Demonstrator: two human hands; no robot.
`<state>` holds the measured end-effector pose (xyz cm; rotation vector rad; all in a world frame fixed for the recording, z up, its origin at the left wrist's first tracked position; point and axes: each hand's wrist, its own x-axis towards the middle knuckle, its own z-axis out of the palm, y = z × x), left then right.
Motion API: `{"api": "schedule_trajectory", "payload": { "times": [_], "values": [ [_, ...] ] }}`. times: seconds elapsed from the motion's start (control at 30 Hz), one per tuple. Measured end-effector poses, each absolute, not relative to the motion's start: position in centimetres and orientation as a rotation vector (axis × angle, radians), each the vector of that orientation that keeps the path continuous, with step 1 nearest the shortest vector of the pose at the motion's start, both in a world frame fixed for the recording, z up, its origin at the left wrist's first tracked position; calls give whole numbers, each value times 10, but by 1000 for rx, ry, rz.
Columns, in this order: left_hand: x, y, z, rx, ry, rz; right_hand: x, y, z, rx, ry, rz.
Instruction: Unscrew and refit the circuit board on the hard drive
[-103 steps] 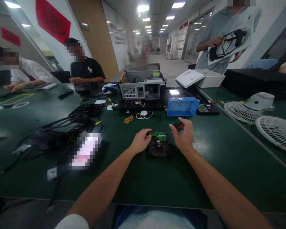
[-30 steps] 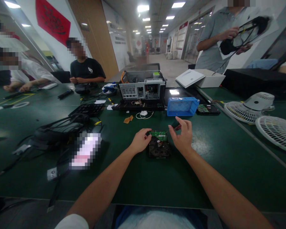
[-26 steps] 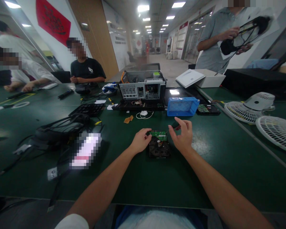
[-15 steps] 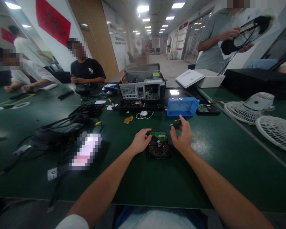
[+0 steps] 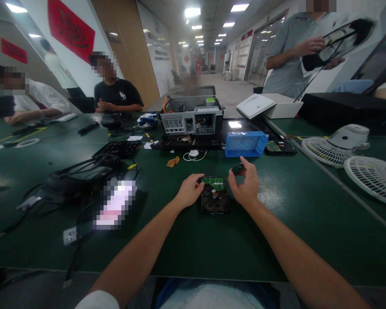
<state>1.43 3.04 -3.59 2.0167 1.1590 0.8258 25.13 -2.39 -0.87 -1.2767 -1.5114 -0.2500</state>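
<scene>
Blue bin near open computer case holding electronic parts, left grip pinching hard drive, right grip clasping screwdriver

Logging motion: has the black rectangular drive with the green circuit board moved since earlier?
No, the drive shows no visible shift against the blue rectangular plastic bin.

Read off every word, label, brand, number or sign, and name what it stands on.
Nothing reads for certain.
Large red banner: dark characters, too blurred.
Black T-shirt: white logo, letters unclear.
White tag at left: marks too blurred.
Pale wall: lettering rows too small.
Far red signs: too small.
Green circuit board: white label too small.
</scene>
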Motion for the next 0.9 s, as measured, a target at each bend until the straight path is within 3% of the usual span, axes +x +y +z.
{"api": "schedule_trajectory", "payload": {
  "times": [0.63,0.77,0.9],
  "values": [
    [22,45,-38,2135,1210,872,314,-21,11,-1444,-1254,-404],
    [23,51,-39,2082,1221,881,325,-23,17,-1583,-1464,-414],
    [24,53,-40,2027,1266,904,316,-21,5,-1872,-1811,-219]
  ]
}}
